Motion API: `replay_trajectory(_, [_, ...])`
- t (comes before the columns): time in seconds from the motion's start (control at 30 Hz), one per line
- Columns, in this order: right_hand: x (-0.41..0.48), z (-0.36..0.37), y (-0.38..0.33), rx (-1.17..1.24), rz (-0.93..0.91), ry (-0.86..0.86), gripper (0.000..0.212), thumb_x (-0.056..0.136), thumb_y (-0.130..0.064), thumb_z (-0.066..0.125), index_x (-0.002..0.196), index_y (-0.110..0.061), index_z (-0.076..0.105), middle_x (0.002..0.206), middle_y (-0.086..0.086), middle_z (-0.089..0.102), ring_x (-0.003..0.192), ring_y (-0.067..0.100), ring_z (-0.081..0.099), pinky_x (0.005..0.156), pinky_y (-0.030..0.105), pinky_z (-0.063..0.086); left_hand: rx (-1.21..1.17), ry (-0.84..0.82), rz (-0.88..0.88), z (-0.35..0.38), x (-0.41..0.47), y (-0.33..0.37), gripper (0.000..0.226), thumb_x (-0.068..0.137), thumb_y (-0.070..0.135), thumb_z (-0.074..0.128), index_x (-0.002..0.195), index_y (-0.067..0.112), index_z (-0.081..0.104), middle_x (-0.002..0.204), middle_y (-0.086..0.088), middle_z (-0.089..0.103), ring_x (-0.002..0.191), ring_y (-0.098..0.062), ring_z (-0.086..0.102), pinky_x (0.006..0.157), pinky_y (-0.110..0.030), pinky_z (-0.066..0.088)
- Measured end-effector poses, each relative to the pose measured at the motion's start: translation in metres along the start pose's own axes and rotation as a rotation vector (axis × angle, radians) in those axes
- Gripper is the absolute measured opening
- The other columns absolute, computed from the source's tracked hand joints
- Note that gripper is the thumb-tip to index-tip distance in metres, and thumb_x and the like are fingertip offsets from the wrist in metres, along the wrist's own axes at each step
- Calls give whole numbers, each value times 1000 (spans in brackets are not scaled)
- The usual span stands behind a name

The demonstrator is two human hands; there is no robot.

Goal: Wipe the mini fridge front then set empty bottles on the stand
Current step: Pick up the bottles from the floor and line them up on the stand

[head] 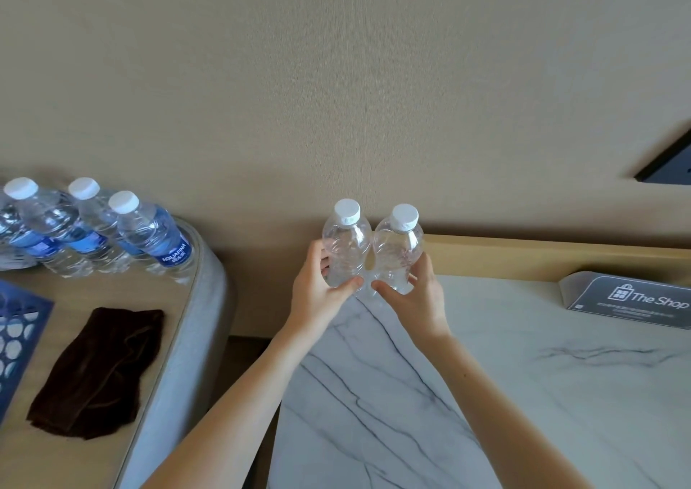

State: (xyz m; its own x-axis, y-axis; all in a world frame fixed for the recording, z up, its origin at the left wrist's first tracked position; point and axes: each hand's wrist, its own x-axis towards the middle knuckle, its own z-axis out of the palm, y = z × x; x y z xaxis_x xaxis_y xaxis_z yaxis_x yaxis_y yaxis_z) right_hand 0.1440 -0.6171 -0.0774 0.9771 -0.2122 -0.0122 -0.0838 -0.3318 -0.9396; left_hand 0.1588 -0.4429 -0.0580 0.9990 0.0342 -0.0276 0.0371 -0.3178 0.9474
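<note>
Holds two empty bottles upright, one in each of the hands. Grips the left bottle [346,249] with the left hand [321,290]: thumb laid across the front of its lower half, fingers curled round the far side. Grips the right bottle [398,253] with the right hand [415,298] in mirror fashion, thumb in front and fingers wrapped behind. Points both thumb tips inward, near each other but apart. Reaches forward with both bare forearms, converging from the bottom edge toward the bottles, palms turned toward each other.

Shows both bottles clear and white-capped, side by side with shoulders just beside each other, over the far left corner of the marble table [523,395], close to the beige wall [336,96]. Cannot tell whether their bases rest on the surface or hang just above it.

Finds, well to the left of the left hand, a wooden-topped table [202,320] with full blue-labelled bottles [149,238] standing at its far side, a dark brown cloth [99,372] lying rumpled nearer, and a blue patterned sheet [15,339] at the frame's edge. Finds, well to the right of the right hand, a grey card [635,299] reading "The Shop" on the marble table.
</note>
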Motion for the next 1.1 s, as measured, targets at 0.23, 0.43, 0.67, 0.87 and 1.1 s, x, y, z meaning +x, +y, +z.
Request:
replay_trajectory(0.23, [4,4,6,-57,-12,51,60,74,-24,89,120,-20,52,120,-2,52,105,13,57,89,24,47,53,61,43,4,0,-2,63,72,20,89,122,27,52,122,1,53,112,-12,57,98,-26,47])
replay_trajectory(0.43, [4,5,8,-82,-6,65,61,74,-28,89,120,-17,51,118,-2,54,105,13,55,90,28,48,29,66,46,6,1,-4,64,72,21,89,123,28,51,123,4,58,114,-12,56,97,-24,45])
replay_trajectory(0.67, [-2,2,4,-98,-14,42,78,73,-30,90,135,-21,45,125,-6,51,111,9,52,82,16,40,83,62,33,4,0,-5,62,72,22,89,122,25,53,122,11,58,115,-6,56,97,-22,45])
replay_trajectory(0.87, [-31,-16,-13,-172,-56,89,72,81,-41,82,140,-24,42,128,-12,47,116,5,48,84,17,38,147,55,57,-16,-22,7,74,72,31,88,133,24,48,129,11,50,117,-3,50,92,-10,36])
replay_trajectory(1.1, [-106,-53,-52,-309,-154,148,27,100,-29,60,120,-11,62,115,-2,64,113,22,58,87,31,44,485,85,422,-58,-97,40,30,90,21,68,116,9,57,107,1,60,101,-19,59,87,-18,39])
